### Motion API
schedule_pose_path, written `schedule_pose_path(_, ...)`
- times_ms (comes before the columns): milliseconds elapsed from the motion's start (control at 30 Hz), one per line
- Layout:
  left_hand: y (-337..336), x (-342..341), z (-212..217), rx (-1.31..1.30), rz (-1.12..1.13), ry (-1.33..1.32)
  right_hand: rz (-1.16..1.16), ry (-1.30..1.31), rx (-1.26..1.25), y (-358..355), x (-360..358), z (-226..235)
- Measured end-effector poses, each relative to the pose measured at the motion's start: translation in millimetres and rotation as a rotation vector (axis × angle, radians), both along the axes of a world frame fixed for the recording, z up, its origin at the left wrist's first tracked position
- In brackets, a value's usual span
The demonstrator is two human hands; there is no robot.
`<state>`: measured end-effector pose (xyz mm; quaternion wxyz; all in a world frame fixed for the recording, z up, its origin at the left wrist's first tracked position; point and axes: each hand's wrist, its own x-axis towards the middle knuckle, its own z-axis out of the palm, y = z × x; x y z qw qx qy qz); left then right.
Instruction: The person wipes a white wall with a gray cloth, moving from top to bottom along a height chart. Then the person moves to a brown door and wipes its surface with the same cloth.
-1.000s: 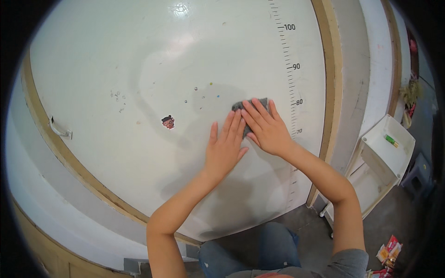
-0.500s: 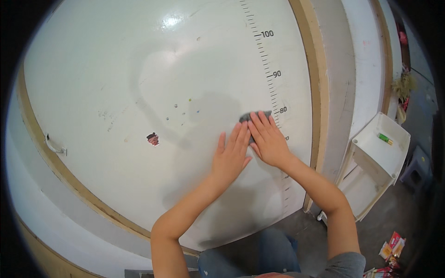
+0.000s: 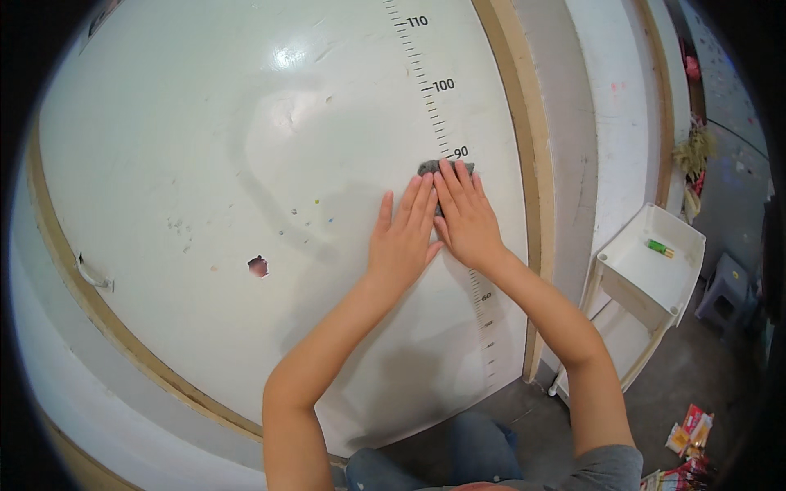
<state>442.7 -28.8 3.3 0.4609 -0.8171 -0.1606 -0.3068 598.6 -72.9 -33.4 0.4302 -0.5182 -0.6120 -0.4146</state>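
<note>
Both hands flat on a white board (image 3: 205, 164), side by side and touching along the index fingers. Left hand (image 3: 403, 237) with fingers straight and only slightly spread, palm pressed to the surface, gripping nothing. Right hand (image 3: 465, 214) likewise flat, fingers straight and close together, bearing down on a small grey cloth (image 3: 429, 168). Cloth almost wholly hidden, just a dark edge peeking out past the fingertips of both hands, trapped between fingers and board rather than pinched. Probably held this way so that pressure spreads over the whole pad, with the left hand adding weight beside the right. Black printed ruler scale (image 3: 446, 131) passing under the right fingers and running on beyond their tips. Wooden frame strip (image 3: 524, 147) just off the outer side of the right hand. Small reddish spot (image 3: 258, 265) well off to the left of the left hand's wrist, a few tiny coloured specks (image 3: 315, 214) nearer its thumb side. White side stand (image 3: 651, 266) with a green marker (image 3: 659, 248) well away past the right forearm.
</note>
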Motion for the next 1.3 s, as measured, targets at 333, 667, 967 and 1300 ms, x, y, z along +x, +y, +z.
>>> schedule_pose_path(333, -3, 21, -64, 0.014, 0.052, 0.264, -0.005, 0.107, -0.116, -12, 24, -90)
schedule_pose_path(667, 2, 57, 6, 0.221, 0.150, 0.240, -0.082, 0.101, 0.010, -7, 50, -22)
schedule_pose_path(967, -10, 97, -16, 0.127, 0.111, 0.251, -0.167, 0.222, 0.036, -7, 73, -47)
schedule_pose_path(1300, -14, 105, -98, 0.123, 0.138, 0.400, -0.169, 0.303, -0.067, -29, 80, -131)
